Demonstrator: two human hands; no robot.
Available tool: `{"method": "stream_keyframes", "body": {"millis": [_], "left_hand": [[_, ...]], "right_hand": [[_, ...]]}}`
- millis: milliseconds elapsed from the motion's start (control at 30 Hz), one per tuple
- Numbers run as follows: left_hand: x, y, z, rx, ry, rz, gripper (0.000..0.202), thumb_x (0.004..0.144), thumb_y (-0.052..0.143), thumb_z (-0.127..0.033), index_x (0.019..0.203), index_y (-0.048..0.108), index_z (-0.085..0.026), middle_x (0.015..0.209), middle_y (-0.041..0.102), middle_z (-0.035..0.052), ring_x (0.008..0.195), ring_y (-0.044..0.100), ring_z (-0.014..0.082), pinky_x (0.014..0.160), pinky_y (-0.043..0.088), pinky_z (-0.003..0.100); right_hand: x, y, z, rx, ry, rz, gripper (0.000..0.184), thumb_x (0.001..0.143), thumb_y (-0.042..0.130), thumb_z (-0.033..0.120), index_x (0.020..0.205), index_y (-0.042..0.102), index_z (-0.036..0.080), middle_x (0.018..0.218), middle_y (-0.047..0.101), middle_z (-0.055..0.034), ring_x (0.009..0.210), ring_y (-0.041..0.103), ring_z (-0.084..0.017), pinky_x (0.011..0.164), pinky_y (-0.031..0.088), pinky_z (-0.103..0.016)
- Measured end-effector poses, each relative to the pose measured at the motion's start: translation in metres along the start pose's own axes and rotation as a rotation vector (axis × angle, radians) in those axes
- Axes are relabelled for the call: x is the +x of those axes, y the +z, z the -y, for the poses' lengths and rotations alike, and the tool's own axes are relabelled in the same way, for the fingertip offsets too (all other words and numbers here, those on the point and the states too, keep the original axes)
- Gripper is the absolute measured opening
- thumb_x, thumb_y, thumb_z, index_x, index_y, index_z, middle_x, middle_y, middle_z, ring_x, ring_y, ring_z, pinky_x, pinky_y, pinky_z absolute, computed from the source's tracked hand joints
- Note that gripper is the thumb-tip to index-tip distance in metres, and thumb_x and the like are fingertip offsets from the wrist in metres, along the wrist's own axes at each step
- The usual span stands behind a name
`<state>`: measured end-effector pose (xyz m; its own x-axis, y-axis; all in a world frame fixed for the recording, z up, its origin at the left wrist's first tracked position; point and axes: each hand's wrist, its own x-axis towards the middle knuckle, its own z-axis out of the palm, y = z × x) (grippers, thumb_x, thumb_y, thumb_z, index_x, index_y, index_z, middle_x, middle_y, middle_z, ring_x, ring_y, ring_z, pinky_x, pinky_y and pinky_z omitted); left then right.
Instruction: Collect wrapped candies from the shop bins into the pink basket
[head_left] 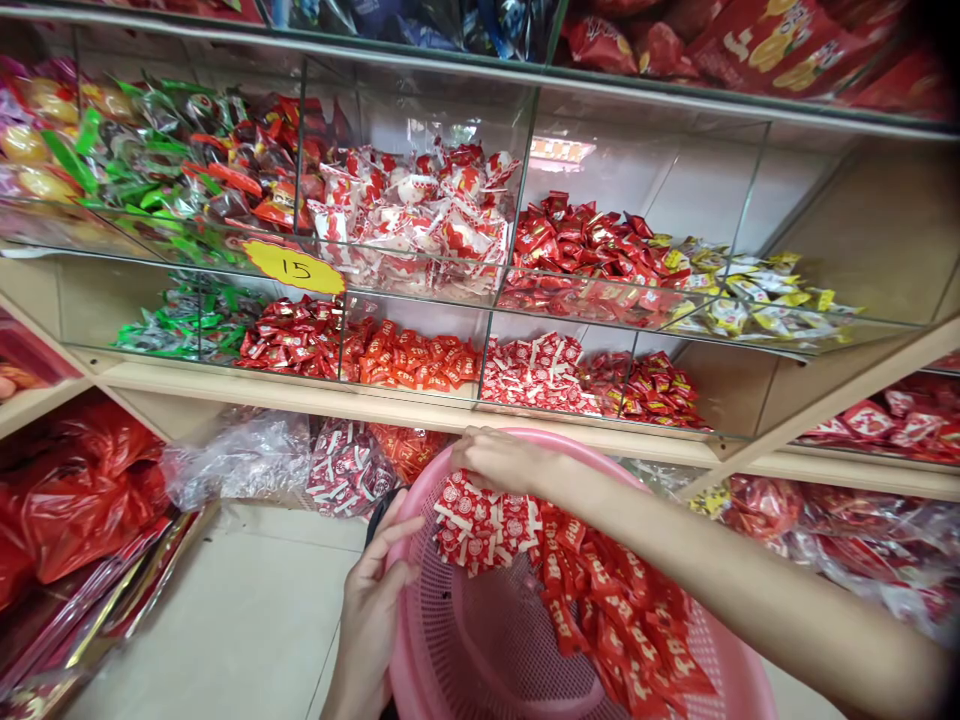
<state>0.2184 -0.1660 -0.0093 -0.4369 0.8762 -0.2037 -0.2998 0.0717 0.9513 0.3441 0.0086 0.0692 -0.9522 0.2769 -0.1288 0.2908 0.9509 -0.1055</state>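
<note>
A pink perforated plastic basket (480, 650) sits low in the middle, holding red-and-white wrapped candies (480, 525) and a heap of red packets (615, 610). My left hand (373, 610) grips the basket's left rim, fingers curled over the edge. My right hand (501, 460) reaches across the far rim, fingers bent down onto the red-and-white candies; whether it holds any is hidden.
Glass-fronted shelf bins (420, 300) above hold several kinds of wrapped sweets, red, green, yellow and white. A yellow price tag reading 15 (294, 267) sticks on the glass. Plastic bags of sweets (247, 455) lie under the shelf. Pale floor (247, 620) lies at the lower left.
</note>
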Motion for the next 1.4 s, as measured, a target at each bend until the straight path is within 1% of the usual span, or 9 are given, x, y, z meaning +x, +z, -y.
{"method": "stream_keyframes", "body": {"millis": [433,600,667,733,833,900,1000,1167,1400], "left_hand": [[0.002,0.002,-0.005,0.052,0.007,-0.023,0.029,0.067,0.059,-0.016,0.09,0.072,-0.026,0.141,0.045,0.0007,0.133,0.032,0.0227,0.109,0.019,0.036],[0.004,-0.001,-0.001,0.057,0.003,-0.02,0.028,0.067,0.058,-0.017,0.091,0.071,-0.026,0.142,0.044,0.0007,0.133,0.031,0.0219,0.109,0.02,0.036],[0.004,-0.001,0.001,0.064,0.004,-0.021,0.028,0.068,0.059,-0.017,0.093,0.071,-0.026,0.142,0.043,0.001,0.133,0.031,0.021,0.109,0.019,0.036],[0.003,-0.002,0.001,0.063,0.003,-0.026,0.028,0.069,0.059,-0.018,0.093,0.07,-0.026,0.142,0.043,0.0009,0.133,0.032,0.0207,0.109,0.02,0.036],[0.003,-0.001,0.0,0.048,-0.012,-0.023,0.029,0.068,0.059,-0.018,0.093,0.07,-0.026,0.142,0.044,-0.0001,0.131,0.034,0.0215,0.109,0.022,0.036],[0.003,0.0,-0.002,0.042,-0.012,-0.021,0.029,0.067,0.059,-0.017,0.092,0.071,-0.026,0.141,0.045,-0.0004,0.131,0.035,0.0211,0.109,0.022,0.035],[0.003,0.002,-0.004,0.054,0.01,-0.023,0.029,0.067,0.058,-0.016,0.09,0.071,-0.026,0.14,0.046,0.0001,0.132,0.034,0.0196,0.109,0.02,0.033],[0.001,0.002,-0.004,0.046,-0.002,-0.042,0.029,0.066,0.059,-0.016,0.09,0.071,-0.028,0.14,0.046,-0.0006,0.132,0.033,0.0199,0.109,0.021,0.035],[0.001,0.001,-0.004,0.041,-0.015,-0.037,0.03,0.066,0.059,-0.016,0.09,0.071,-0.027,0.139,0.047,-0.0008,0.132,0.034,0.021,0.109,0.021,0.034]], "right_hand": [[-0.003,0.016,0.0,-0.167,0.037,-0.094,0.017,0.086,0.048,0.009,0.088,0.064,0.012,0.099,0.061,-0.011,0.095,0.056,-0.02,0.083,0.041,-0.034],[-0.014,-0.016,-0.015,-0.107,0.071,-0.167,0.02,0.089,0.045,0.015,0.088,0.065,0.013,0.099,0.062,-0.0103,0.091,0.057,-0.018,0.081,0.041,-0.032],[-0.023,-0.035,-0.031,-0.075,0.162,-0.218,0.022,0.09,0.043,0.017,0.091,0.065,0.014,0.1,0.062,-0.01,0.09,0.058,-0.017,0.08,0.042,-0.029],[-0.033,-0.05,-0.05,-0.081,0.397,-0.211,0.023,0.089,0.042,0.018,0.093,0.065,0.015,0.102,0.063,-0.0107,0.092,0.058,-0.018,0.08,0.042,-0.029],[-0.046,-0.056,-0.078,-0.075,0.768,-0.09,0.023,0.084,0.05,0.025,0.093,0.067,0.012,0.1,0.065,-0.0157,0.093,0.06,-0.024,0.076,0.044,-0.031],[-0.052,-0.052,-0.091,-0.031,0.849,-0.007,0.022,0.079,0.057,0.027,0.086,0.069,0.01,0.093,0.067,-0.0168,0.086,0.062,-0.025,0.071,0.045,-0.029],[-0.056,-0.042,-0.103,0.047,0.828,0.052,0.02,0.077,0.06,0.025,0.081,0.072,0.009,0.084,0.07,-0.0121,0.079,0.063,-0.02,0.066,0.045,-0.023],[-0.056,-0.032,-0.111,0.142,0.802,0.051,0.02,0.074,0.059,0.018,0.086,0.072,0.009,0.082,0.07,-0.0073,0.074,0.062,-0.015,0.061,0.043,-0.018],[-0.067,-0.044,-0.105,0.155,0.797,-0.07,0.016,0.072,0.062,0.022,0.082,0.07,0.013,0.08,0.068,-0.0045,0.077,0.06,-0.016,0.064,0.042,-0.02]]}}
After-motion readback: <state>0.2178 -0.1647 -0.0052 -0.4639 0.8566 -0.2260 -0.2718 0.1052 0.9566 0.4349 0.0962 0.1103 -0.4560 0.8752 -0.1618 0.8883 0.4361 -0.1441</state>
